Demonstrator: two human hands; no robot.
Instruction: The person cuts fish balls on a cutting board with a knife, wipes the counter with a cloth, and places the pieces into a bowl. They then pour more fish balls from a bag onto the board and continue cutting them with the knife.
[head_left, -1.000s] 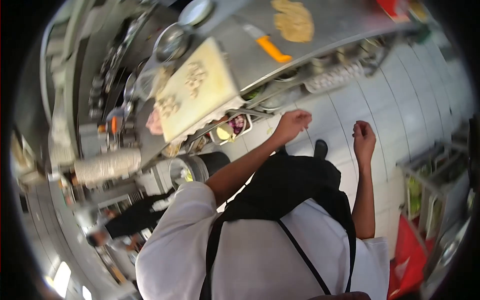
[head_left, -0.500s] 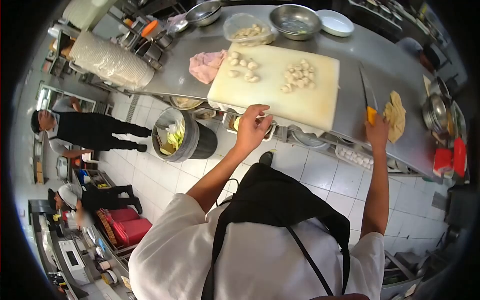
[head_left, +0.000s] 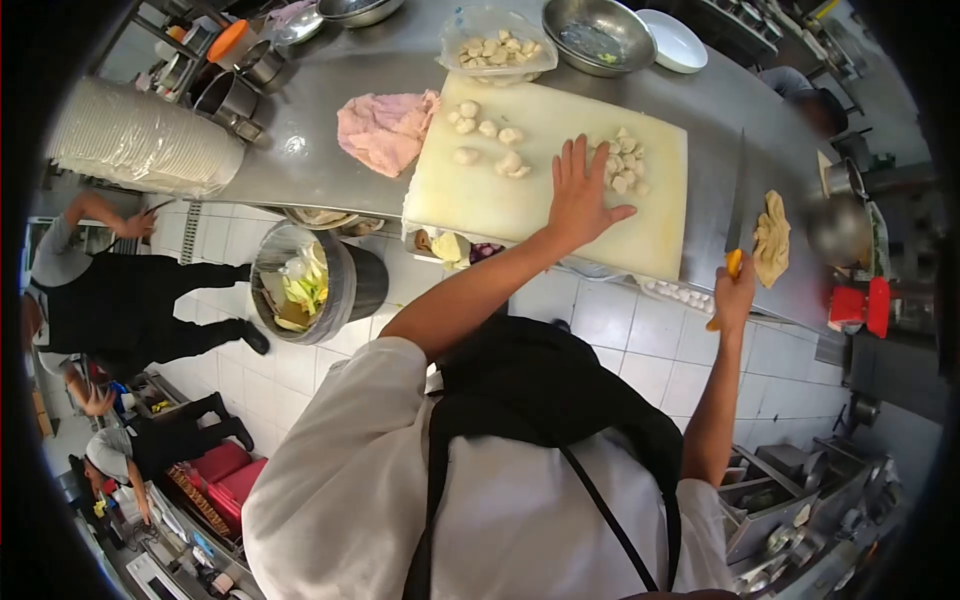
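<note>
My left hand (head_left: 582, 203) is over the white cutting board (head_left: 470, 205), fingers spread and holding nothing. Its fingertips are beside a pile of pale pieces that look like button mushrooms (head_left: 625, 163); whether they touch is hard to tell. More such mushrooms (head_left: 487, 129) lie loose on the board's left half. My right hand (head_left: 735, 298) is closed around the yellow handle of a knife (head_left: 738, 205), right of the board, with the blade pointing away from me. A crumpled tan cloth (head_left: 771, 240) lies just right of the knife.
Behind the board stand a plastic tub of cut pieces (head_left: 497, 50), a metal bowl (head_left: 600, 37) and a white dish (head_left: 672, 42). A pink cloth (head_left: 385, 132) touches the board's left side. Below left is a bin of scraps (head_left: 305, 285). Two people (head_left: 140, 290) are at the left.
My left hand has moved from the board's near edge forward and right over the board, beside the pile. My right hand has closed around the knife handle. The view has shifted.
</note>
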